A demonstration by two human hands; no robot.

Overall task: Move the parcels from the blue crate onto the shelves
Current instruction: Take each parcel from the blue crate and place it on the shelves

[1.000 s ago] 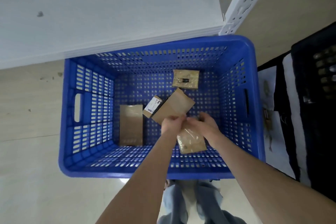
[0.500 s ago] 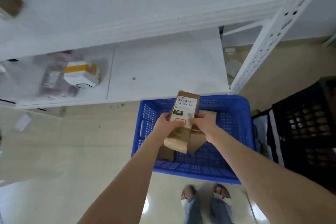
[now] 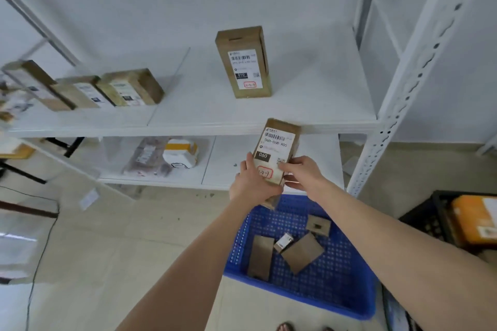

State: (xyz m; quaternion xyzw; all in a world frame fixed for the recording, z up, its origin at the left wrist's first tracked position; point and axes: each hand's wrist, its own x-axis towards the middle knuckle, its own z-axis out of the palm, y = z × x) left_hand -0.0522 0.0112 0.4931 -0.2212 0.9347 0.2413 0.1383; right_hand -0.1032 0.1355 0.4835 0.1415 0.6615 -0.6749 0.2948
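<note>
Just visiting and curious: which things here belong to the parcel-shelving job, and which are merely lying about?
Job in hand:
labelled parcel, held by left hand and right hand; blue crate; four brown parcels inside it; white shelves.

Lying about:
black crate; orange package in it.

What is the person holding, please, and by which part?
A labelled brown parcel, gripped at its lower end: left hand on its left edge, right hand on its right.

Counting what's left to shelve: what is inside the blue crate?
Four brown parcels lie in the blue crate. The right forearm covers its right side; more could hide there.
</note>
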